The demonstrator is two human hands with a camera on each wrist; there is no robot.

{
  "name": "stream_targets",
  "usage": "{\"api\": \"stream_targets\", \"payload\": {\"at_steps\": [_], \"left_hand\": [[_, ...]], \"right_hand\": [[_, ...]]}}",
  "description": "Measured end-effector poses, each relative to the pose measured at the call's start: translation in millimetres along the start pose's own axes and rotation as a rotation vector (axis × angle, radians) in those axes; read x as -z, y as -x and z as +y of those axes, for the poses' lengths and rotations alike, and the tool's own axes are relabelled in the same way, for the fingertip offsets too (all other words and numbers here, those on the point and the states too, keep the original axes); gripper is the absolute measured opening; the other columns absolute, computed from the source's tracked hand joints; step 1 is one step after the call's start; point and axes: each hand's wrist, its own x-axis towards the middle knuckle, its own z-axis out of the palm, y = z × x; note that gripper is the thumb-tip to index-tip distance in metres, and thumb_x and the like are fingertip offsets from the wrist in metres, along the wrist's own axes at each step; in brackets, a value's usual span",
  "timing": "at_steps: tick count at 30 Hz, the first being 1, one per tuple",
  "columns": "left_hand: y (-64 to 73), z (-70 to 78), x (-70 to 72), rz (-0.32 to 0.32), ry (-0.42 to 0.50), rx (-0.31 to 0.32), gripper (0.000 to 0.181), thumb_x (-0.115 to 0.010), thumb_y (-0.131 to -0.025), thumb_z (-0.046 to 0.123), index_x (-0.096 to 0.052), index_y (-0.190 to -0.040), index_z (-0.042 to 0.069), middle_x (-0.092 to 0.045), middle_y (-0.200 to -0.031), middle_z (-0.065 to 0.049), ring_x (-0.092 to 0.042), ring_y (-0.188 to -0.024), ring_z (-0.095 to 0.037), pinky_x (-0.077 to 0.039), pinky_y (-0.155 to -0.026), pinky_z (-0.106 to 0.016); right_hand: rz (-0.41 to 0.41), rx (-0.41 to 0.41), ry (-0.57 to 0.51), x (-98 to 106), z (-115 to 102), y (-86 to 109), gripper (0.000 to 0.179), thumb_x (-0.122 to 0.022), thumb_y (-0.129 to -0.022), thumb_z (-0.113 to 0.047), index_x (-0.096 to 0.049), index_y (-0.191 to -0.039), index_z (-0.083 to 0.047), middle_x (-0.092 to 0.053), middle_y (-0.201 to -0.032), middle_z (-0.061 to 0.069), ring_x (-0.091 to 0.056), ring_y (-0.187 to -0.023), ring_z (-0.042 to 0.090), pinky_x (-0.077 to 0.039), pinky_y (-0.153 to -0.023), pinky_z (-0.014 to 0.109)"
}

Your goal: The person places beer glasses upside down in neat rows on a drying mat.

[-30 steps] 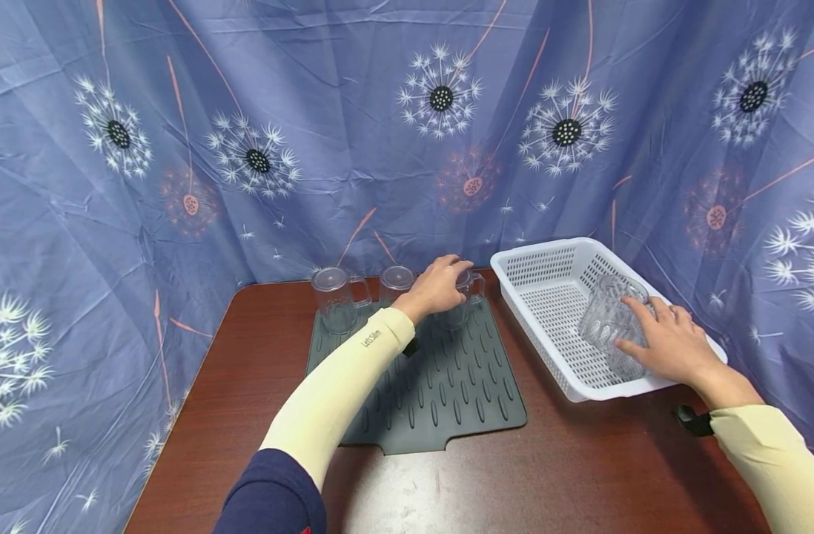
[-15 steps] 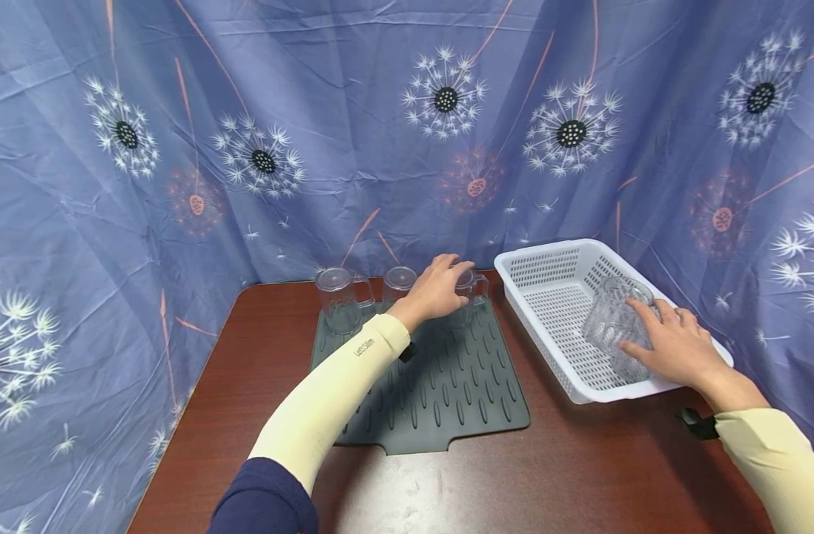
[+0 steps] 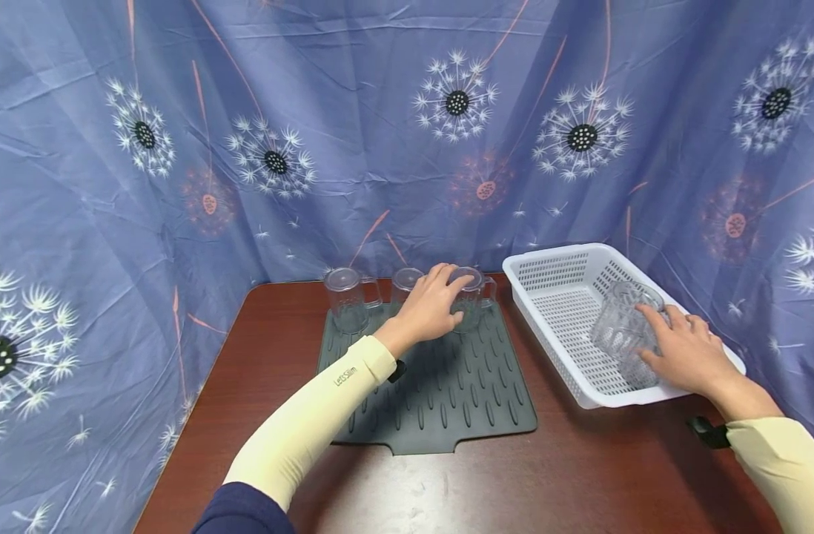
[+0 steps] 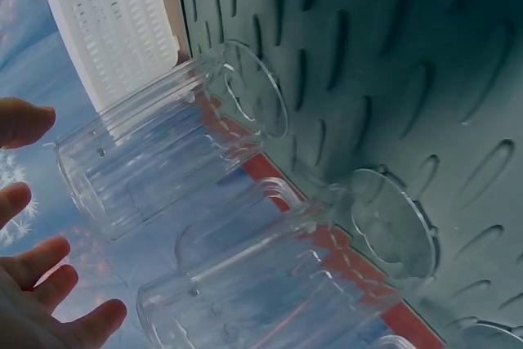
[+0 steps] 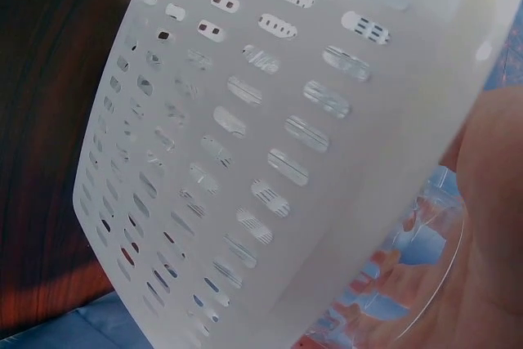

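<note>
My left hand (image 3: 423, 308) is at the right-hand glass mug (image 3: 470, 315) on the grey ribbed mat (image 3: 440, 408). The left wrist view shows its fingers (image 4: 53, 288) spread, a gap between them and the upside-down mugs. Two more clear mugs stand base up along the mat's back: the left one (image 3: 348, 308) and the middle one (image 3: 402, 285), partly behind the hand. My right hand (image 3: 700, 360) reaches over the white basket's near right rim, thumb and fingers round a patterned clear glass (image 3: 614, 326). Its fingers show distorted through glass (image 5: 425, 234) in the right wrist view.
The white perforated basket (image 3: 547, 345) stands right of the mat and holds another clear glass (image 3: 637, 371) beneath the right hand. A brown wooden table (image 3: 487, 489) carries everything. Behind and beside it hangs a blue curtain (image 3: 353, 148) with a dandelion print.
My left hand has drawn left and slightly back from the right-hand mug, uncovering more of it. My right hand keeps its place at the glass. The whole head view has shifted slightly.
</note>
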Motion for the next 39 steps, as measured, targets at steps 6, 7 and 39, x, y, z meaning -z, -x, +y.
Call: {"api": "stream_targets", "payload": {"at_steps": [6, 7, 39], "left_hand": [[16.6, -1.2, 3.1, 0.064, -0.013, -0.048, 0.068, -0.069, -0.094, 0.032, -0.04, -0.155, 0.022, -0.035, -0.158, -0.01, -0.029, -0.149, -0.028, -0.037, -0.113, -0.051], [19.2, -1.2, 4.4, 0.073, -0.005, -0.053, 0.068, -0.07, -0.094, 0.031, -0.041, -0.155, 0.022, -0.036, -0.158, -0.01, -0.03, -0.148, -0.028, -0.038, -0.112, -0.051], [103.8, -12.8, -9.1, -0.189, 0.188, 0.043, 0.07, -0.069, -0.095, 0.039, -0.038, -0.156, 0.027, -0.033, -0.161, -0.009, -0.032, -0.148, -0.028, -0.036, -0.114, -0.053]], "right_hand": [[-0.001, 0.009, 0.004, -0.6, 1.4, 0.7, 0.076, -0.071, -0.088, -0.02, -0.029, -0.151, -0.01, -0.03, -0.138, 0.037, -0.031, -0.115, 0.072, -0.032, -0.076, 0.083], [0.0, 0.011, 0.006, -0.4, 1.1, 0.7, 0.076, -0.071, -0.088, -0.02, -0.029, -0.151, -0.01, -0.03, -0.137, 0.037, -0.032, -0.115, 0.072, -0.032, -0.075, 0.083], [0.02, 0.038, 0.016, -0.3, 2.9, -0.5, 0.075, -0.07, -0.086, -0.017, -0.031, -0.149, -0.008, -0.033, -0.133, 0.038, -0.035, -0.11, 0.073, -0.034, -0.072, 0.082]]}}
